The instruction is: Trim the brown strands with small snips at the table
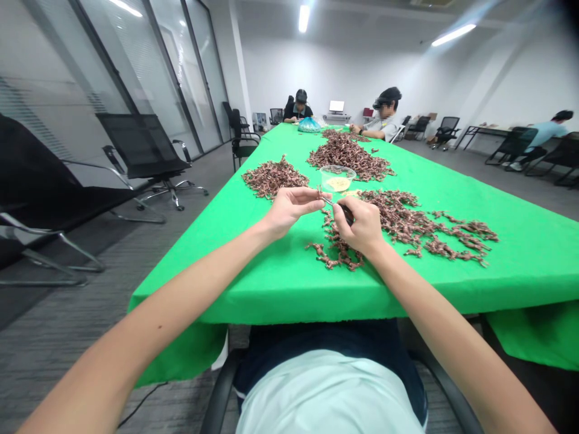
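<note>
Above the green table, my left hand (289, 211) pinches a small brown figure (319, 192) between thumb and fingertips. My right hand (362, 224) is closed around a dark-handled tool (346, 213) with a thin metal tip, its exact kind partly hidden by the fingers. That tip meets or nearly meets the figure. Just beyond the hands stands a clear plastic bowl (338, 178) with pale yellow bits in it. Brown figures in a loose pile (398, 217) spread to the right of my right hand, and a few more (337, 256) lie below it.
Two further brown piles lie ahead, one at the left (274, 177) and a larger one (348, 155) behind the bowl. A blue bag (309, 125) sits at the far end. Two people sit along the green cloth (253, 283); another sits far right. Office chairs (145, 147) stand left.
</note>
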Tool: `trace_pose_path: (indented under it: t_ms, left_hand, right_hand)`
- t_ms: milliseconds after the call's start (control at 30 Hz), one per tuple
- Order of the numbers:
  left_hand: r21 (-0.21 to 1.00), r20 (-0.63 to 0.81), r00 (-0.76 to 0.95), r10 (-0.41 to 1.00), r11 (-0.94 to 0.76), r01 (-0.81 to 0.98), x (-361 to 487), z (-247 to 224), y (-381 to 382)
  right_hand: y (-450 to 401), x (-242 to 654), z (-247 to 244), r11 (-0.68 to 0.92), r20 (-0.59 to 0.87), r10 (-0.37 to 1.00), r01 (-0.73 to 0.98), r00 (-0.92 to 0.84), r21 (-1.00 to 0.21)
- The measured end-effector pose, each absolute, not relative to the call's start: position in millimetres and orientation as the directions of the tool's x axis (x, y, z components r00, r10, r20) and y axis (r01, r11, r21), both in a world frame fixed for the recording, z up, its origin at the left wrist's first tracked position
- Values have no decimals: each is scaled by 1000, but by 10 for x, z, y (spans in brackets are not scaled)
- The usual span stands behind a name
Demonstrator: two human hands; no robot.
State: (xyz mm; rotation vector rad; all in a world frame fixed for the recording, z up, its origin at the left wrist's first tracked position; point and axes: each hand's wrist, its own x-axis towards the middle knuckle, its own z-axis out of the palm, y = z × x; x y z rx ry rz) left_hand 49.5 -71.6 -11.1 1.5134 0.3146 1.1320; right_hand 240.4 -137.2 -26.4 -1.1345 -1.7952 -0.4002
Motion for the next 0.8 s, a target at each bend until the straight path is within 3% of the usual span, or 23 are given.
trace_pose_path:
  t_ms: [800]
  left_hand:
    - [881, 470, 494, 731, -354, -313, 487, -105, -712]
  right_hand:
    - [-1379, 2386, -256, 521, 808, 573, 821, -135, -232]
